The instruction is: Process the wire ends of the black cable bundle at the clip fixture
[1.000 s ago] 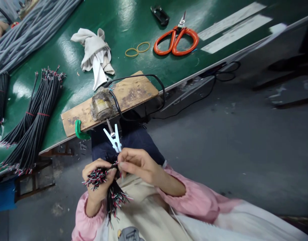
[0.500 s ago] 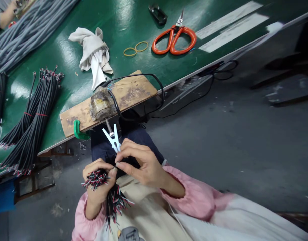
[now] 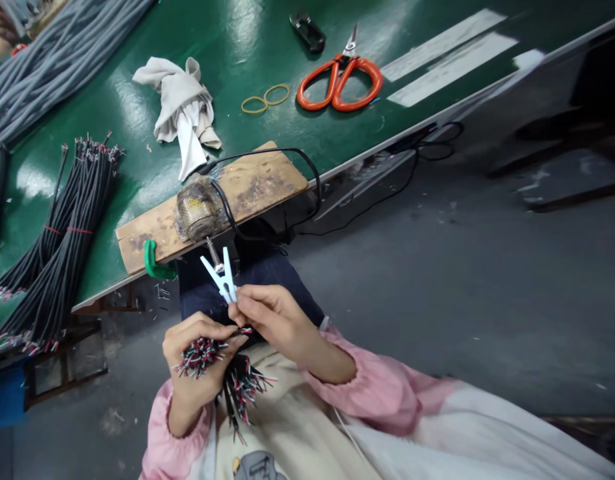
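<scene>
My left hand [image 3: 195, 357] is wrapped around a bundle of thin black cables [image 3: 200, 357], whose red, white and black wire ends fan out of the fist. One cable end [image 3: 245, 331] sticks out between its thumb and forefinger. More cable ends [image 3: 245, 387] hang beside that hand. My right hand [image 3: 272, 320] is closed in a pinch at the lower end of a light-blue clothespin [image 3: 223, 277]; what its fingertips hold is hidden. Behind the clothespin is the metal shaft [image 3: 214, 253] of a small motor [image 3: 197, 208], fixed to a wooden board [image 3: 265, 179].
A green clamp [image 3: 155, 260] grips the board at the table edge. On the green table [image 3: 237, 60] lie tied black cable bundles [image 3: 80, 227], grey cables [image 3: 52, 73], a cloth [image 3: 182, 107], rubber bands [image 3: 265, 99], orange-handled scissors [image 3: 340, 83] and a black cutter [image 3: 307, 33].
My right hand has drawn slightly up, away from my left thumb, and its fingers have curled closer together by the clothespin. A cable end now shows between my left thumb and forefinger.
</scene>
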Tool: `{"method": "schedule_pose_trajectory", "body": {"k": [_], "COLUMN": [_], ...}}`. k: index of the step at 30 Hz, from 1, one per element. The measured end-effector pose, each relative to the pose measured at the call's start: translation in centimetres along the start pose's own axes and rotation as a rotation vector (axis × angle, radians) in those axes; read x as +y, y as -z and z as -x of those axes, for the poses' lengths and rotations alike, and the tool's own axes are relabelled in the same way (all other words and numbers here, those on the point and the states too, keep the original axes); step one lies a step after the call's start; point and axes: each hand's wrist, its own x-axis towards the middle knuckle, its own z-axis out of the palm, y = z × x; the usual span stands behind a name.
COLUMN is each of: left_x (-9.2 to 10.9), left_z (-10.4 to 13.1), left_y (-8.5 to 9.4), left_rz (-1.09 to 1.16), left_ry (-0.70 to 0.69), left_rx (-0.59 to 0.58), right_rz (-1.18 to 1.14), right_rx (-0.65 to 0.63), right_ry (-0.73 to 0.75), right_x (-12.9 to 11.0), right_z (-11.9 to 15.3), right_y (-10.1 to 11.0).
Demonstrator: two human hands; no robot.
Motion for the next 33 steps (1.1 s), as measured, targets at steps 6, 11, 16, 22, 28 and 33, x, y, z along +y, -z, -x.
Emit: {"method": "schedule_pose_trajectory", "body": {"k": [6,11,16,22,28,33], "left_x": [0.1,0.0,0.4,0.7,0.8,0.7], "left_z": [0.0,0.0,-0.3,-0.4,-0.4,-0.5], "left_y": [0.0,0.0,0.1,0.1,-0.1,0.3], "left_rz": [-0.032,-0.047,-0.065,-0.072,-0.035,-0.041], "left_ry": [0.051,0.045,0.025,0.061,0.046,0.076], "left_rx": [0.073,0.007,-0.033,0.021,0.039,0.001], "right_rz": [0.221,0.350,0.303,0.384,0.472,0.322], "right_rx": [0.069,0.148,0.111,0.217,0.178,-0.036], "right_ry": [0.314,0.430,0.426,0.440,0.521,0.427], "right_x": [0.1,-0.2,0.1,-0.3,-0.4,-0.1], "right_z": [0.3,0.1,-0.3,-0.1,0.2,-0.4], "right_y": [-0.2,-0.5,-0.3,0.0,0.2,1.0]}}
